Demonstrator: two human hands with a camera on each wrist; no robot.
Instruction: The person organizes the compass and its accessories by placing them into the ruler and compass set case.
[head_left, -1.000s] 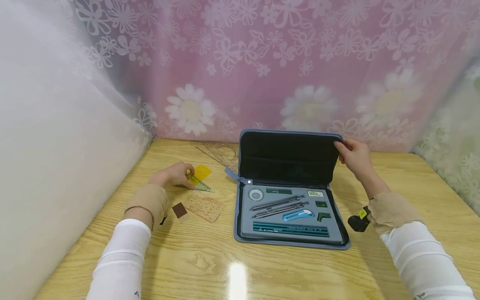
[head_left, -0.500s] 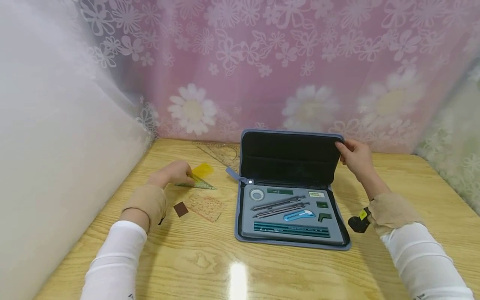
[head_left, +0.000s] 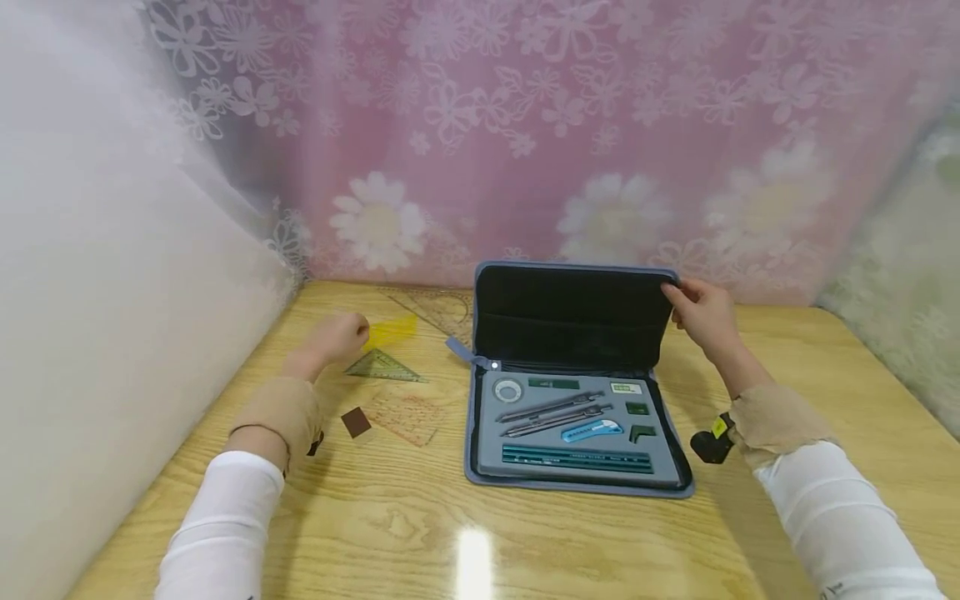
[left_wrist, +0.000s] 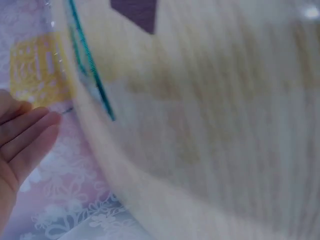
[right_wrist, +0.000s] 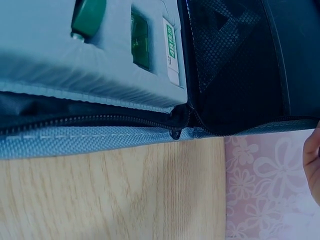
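Note:
My left hand (head_left: 341, 337) pinches a yellow see-through stencil (head_left: 393, 330) by its left end, tilted up off the table. In the left wrist view the stencil (left_wrist: 37, 67) shows cut-out shapes beyond my fingertips (left_wrist: 52, 119). Just in front of it lies a green-tinted set square (head_left: 385, 367). My right hand (head_left: 708, 315) grips the upper right corner of the raised black lid (head_left: 570, 317) of a blue zip case. Grey foam (head_left: 491, 454) in the case holds pencils (head_left: 577, 458), a blue utility knife (head_left: 592, 430), a tape roll (head_left: 507, 391) and an eraser (head_left: 625, 388).
A brown square (head_left: 356, 422) and a clear template with orange markings (head_left: 405, 417) lie in front of the set square. Behind, a large clear set square (head_left: 427, 304) runs partly behind the lid. A pink floral curtain (head_left: 480, 167) borders the table's back.
My left hand has drawn back and left, away from the green set square, and the yellow stencil has come up tilted with it. The right hand keeps its hold on the lid.

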